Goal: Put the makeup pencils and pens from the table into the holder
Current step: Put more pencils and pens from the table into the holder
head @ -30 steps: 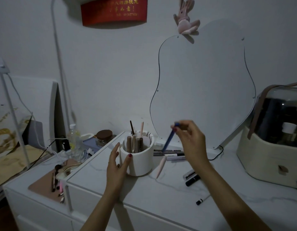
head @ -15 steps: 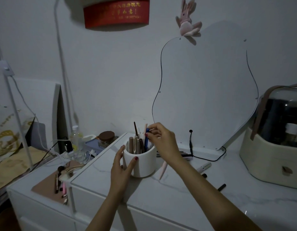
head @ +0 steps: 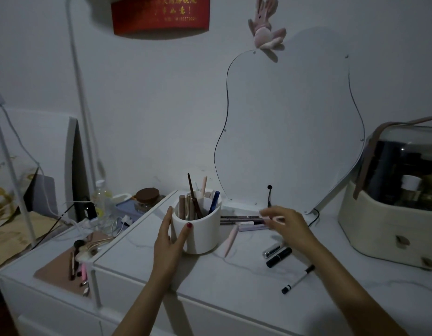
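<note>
A white round holder (head: 202, 234) stands on the white table (head: 234, 282) with several pencils in it, among them a blue pen (head: 214, 202). My left hand (head: 170, 241) cups the holder's left side. My right hand (head: 286, 226) hovers blurred over a row of thin pencils (head: 239, 217) and a lilac pen (head: 252, 227) lying behind the holder, fingers apart and holding nothing. A pink pen (head: 230, 240) lies just right of the holder. A silver tube (head: 272, 249), a black tube (head: 279, 257) and a black-and-white pen (head: 298, 278) lie further right.
A wavy-edged mirror (head: 290, 132) leans against the wall behind the table. A beige cosmetic case (head: 389, 221) with a clear lid fills the right side. On a lower surface at left, a brown tray (head: 64, 265) holds brushes, with a jar (head: 147, 198) and cables behind.
My right hand put the blue pen into the holder, let go, and moved right over the pencils lying on the table. My left hand stayed on the holder.
</note>
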